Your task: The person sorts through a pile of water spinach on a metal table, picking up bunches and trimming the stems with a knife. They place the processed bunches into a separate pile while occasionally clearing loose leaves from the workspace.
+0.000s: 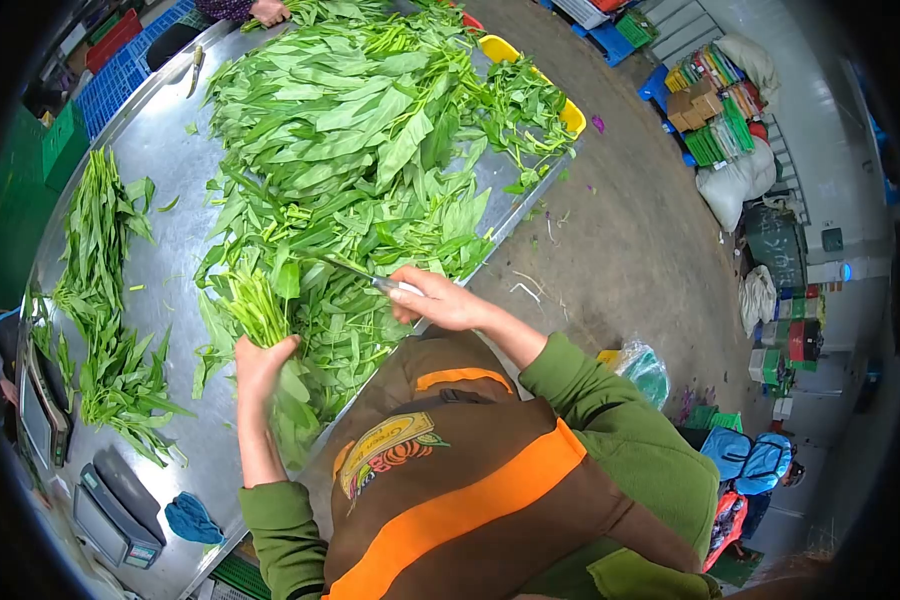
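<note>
My left hand point(261, 368) is wrapped round a bunch of long-stemmed leafy greens point(256, 306). The pale stem ends point up and away from me, and the leaves hang below the fist. In my right hand point(436, 299) is a knife point(358, 269) with a light handle, its thin dark blade reaching left over the loose greens toward the bunch. Part of the blade blends into the leaves. Beyond both hands, a large heap of the same greens point(340, 120) covers much of the metal table point(175, 290).
More greens point(100, 250) lie in a row along the table's left side. Nearer me are a scale point(115, 515) and a blue cloth point(193, 518). Another knife point(196, 70) rests at the far left edge. A yellow crate point(572, 118) stands by the right edge. A co-worker's hand point(269, 12) shows at the far end.
</note>
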A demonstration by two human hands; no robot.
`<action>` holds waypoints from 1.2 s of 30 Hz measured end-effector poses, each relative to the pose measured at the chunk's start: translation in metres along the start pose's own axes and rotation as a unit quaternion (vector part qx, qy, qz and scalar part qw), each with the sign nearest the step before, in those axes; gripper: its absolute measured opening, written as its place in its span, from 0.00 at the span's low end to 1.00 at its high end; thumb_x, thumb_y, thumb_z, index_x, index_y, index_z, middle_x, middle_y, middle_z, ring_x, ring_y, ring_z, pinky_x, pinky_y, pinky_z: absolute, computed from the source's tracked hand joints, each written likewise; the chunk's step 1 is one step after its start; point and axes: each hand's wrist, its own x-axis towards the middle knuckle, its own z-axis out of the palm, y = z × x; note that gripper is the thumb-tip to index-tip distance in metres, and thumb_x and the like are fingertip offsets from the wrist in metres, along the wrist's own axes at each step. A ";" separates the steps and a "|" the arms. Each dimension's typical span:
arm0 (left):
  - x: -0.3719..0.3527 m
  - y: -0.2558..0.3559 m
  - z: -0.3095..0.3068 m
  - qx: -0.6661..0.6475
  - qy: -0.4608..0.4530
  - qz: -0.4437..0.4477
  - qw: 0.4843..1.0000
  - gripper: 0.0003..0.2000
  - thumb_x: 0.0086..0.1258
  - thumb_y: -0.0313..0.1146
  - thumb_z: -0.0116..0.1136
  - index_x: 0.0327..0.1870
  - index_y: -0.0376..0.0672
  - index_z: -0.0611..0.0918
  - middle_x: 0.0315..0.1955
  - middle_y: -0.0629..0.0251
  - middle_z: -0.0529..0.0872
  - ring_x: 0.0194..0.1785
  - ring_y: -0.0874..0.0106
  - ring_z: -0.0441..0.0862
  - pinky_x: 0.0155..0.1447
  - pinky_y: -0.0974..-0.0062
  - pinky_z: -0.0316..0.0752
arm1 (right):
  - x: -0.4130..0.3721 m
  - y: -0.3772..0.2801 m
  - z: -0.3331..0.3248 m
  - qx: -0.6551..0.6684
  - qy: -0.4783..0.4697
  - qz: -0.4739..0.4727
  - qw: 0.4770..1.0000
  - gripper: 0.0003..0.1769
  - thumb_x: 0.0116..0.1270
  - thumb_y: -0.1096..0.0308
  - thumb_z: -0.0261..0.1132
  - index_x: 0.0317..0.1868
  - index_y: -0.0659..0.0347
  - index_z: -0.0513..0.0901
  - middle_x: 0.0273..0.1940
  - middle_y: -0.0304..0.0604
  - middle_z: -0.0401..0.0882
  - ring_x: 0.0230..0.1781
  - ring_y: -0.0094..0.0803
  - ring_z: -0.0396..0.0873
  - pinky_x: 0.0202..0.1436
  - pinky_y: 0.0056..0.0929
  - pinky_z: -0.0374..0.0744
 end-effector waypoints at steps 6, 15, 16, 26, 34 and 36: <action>0.006 0.003 0.016 0.043 -0.012 0.012 0.999 0.15 0.50 0.30 0.67 0.39 0.34 0.83 0.31 0.63 0.86 0.34 0.74 0.82 0.42 0.74 0.76 | 0.021 -0.017 0.045 0.065 0.000 -0.125 0.990 0.20 0.73 0.58 0.53 0.58 0.61 0.68 0.37 0.44 0.82 0.39 0.36 0.82 0.43 0.37 0.78; -0.002 0.017 0.031 0.163 -0.005 0.015 0.986 0.18 0.44 0.36 0.68 0.36 0.33 0.85 0.28 0.55 0.88 0.33 0.65 0.86 0.41 0.67 0.78 | 0.043 -0.032 0.060 -0.175 0.099 -0.155 0.967 0.18 0.64 0.56 0.64 0.47 0.58 0.72 0.38 0.50 0.80 0.40 0.49 0.80 0.43 0.47 0.76; -0.003 0.019 0.032 0.163 -0.004 0.015 0.987 0.18 0.44 0.36 0.68 0.36 0.33 0.85 0.28 0.55 0.88 0.33 0.65 0.86 0.41 0.67 0.78 | 0.046 -0.032 0.062 -0.180 0.089 -0.151 0.968 0.19 0.65 0.55 0.63 0.47 0.59 0.72 0.38 0.50 0.80 0.41 0.49 0.80 0.43 0.47 0.76; -0.020 -0.003 -0.002 0.080 -0.079 0.088 0.990 0.13 0.49 0.29 0.65 0.37 0.34 0.83 0.27 0.62 0.86 0.30 0.69 0.83 0.39 0.71 0.77 | 0.042 0.061 0.063 -0.060 -0.031 -0.123 0.990 0.23 0.70 0.50 0.58 0.56 0.59 0.74 0.47 0.50 0.77 0.51 0.46 0.75 0.56 0.40 0.73; -0.033 0.007 -0.006 -0.336 -0.166 -0.023 0.927 0.21 0.49 0.29 0.65 0.45 0.34 0.77 0.24 0.60 0.78 0.25 0.67 0.76 0.34 0.67 0.77 | 0.056 -0.024 0.067 0.014 0.026 -0.216 0.976 0.15 0.63 0.60 0.62 0.44 0.61 0.75 0.37 0.46 0.77 0.41 0.44 0.77 0.47 0.40 0.74; -0.035 0.007 -0.003 -0.383 -0.218 -0.045 0.897 0.22 0.48 0.30 0.66 0.46 0.33 0.76 0.24 0.60 0.78 0.26 0.67 0.76 0.34 0.65 0.76 | 0.063 -0.026 0.066 -0.079 0.017 -0.222 0.972 0.15 0.63 0.59 0.60 0.44 0.61 0.75 0.38 0.48 0.77 0.42 0.44 0.77 0.47 0.40 0.75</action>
